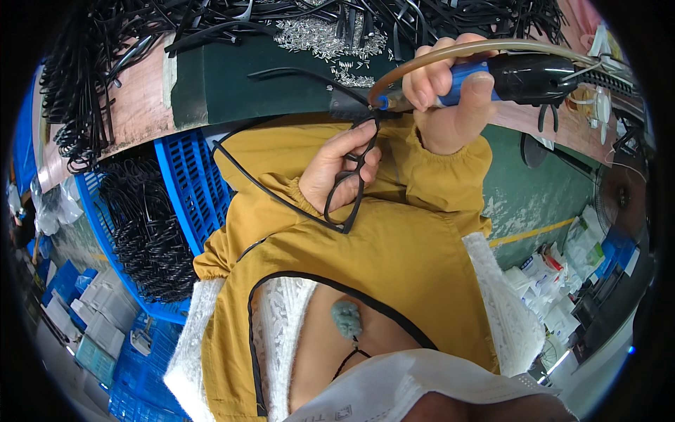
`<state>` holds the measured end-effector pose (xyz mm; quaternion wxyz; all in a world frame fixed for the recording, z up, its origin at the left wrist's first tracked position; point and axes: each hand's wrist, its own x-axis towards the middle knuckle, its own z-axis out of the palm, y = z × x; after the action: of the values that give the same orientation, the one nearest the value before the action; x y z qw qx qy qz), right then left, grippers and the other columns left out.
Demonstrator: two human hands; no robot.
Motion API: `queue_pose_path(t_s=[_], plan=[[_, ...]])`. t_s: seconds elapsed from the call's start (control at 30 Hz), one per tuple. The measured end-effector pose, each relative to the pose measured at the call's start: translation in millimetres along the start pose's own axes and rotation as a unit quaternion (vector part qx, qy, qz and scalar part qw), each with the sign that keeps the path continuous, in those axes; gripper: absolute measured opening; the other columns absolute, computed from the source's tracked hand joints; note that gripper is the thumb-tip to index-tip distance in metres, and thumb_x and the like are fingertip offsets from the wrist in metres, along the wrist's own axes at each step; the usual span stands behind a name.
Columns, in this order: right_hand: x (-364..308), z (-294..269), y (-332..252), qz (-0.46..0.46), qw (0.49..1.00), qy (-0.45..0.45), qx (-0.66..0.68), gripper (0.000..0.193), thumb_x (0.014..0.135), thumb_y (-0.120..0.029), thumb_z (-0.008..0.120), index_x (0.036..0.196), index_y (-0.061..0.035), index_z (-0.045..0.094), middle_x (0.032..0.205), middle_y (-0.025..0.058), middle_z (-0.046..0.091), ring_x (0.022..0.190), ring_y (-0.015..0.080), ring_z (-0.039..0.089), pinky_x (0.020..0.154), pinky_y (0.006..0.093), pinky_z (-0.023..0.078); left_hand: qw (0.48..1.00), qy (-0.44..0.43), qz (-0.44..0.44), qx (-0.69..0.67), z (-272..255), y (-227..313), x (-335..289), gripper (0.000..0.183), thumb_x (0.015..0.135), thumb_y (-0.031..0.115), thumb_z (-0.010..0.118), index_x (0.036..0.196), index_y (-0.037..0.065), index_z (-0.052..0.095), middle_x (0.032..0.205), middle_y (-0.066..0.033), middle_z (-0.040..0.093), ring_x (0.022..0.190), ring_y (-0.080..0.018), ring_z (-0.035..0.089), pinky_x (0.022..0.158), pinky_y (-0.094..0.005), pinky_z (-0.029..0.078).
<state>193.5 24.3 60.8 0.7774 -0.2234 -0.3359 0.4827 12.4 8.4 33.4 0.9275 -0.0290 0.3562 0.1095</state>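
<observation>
My left hand (327,165) is closed on a black eyeglass frame (361,188), held upright over my lap at the table edge. One thin black temple (309,74) stretches from its upper end across the green mat. My right hand (457,98) grips a blue-and-black powered hand tool (531,76) that looks like an electric screwdriver. A brown tube (485,46) curves over it to the tip. That tip is at the frame's upper corner, above my left fingers; whether it touches cannot be made out. Small silver metal parts (330,39) lie heaped just beyond.
Black temples and frames (232,32) cover the table's far side, some hanging off its left end (70,133). A blue basket (184,183) full of black frames (144,225) stands left of me. Small pliers (548,118) hang near the right edge. Bags and boxes (555,295) lie at right.
</observation>
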Motion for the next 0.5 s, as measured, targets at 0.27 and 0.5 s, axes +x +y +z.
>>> queue_pose_path(t_s=[0.27,0.5], plan=[[0,-1,6,0.016,0.997,0.008,-0.077,0.023,0.096,-0.015,0.073,0.094,-0.0066,0.051,0.067,0.0056,0.056,0.053,0.0132,0.054,0.046,0.0279,0.041,0.996,-0.078,-0.019,-0.030,-11,2,7,0.025,0.109,0.032,0.053,0.125,0.014,0.059,0.067,0.0015,0.054,0.045,-0.0075,0.044,0.043,-0.0238,0.033],[34,-13,-1,0.050,0.995,0.080,0.044,0.022,0.106,-0.033,0.056,0.098,-0.0129,0.055,0.073,-0.0041,0.042,0.056,0.0082,0.039,0.047,0.0224,0.033,0.999,-0.017,-0.007,0.035,-7,3,3,0.032,0.108,0.039,0.051,0.119,0.012,0.064,0.064,-0.0032,0.053,0.046,-0.0147,0.046,0.045,-0.0279,0.036]])
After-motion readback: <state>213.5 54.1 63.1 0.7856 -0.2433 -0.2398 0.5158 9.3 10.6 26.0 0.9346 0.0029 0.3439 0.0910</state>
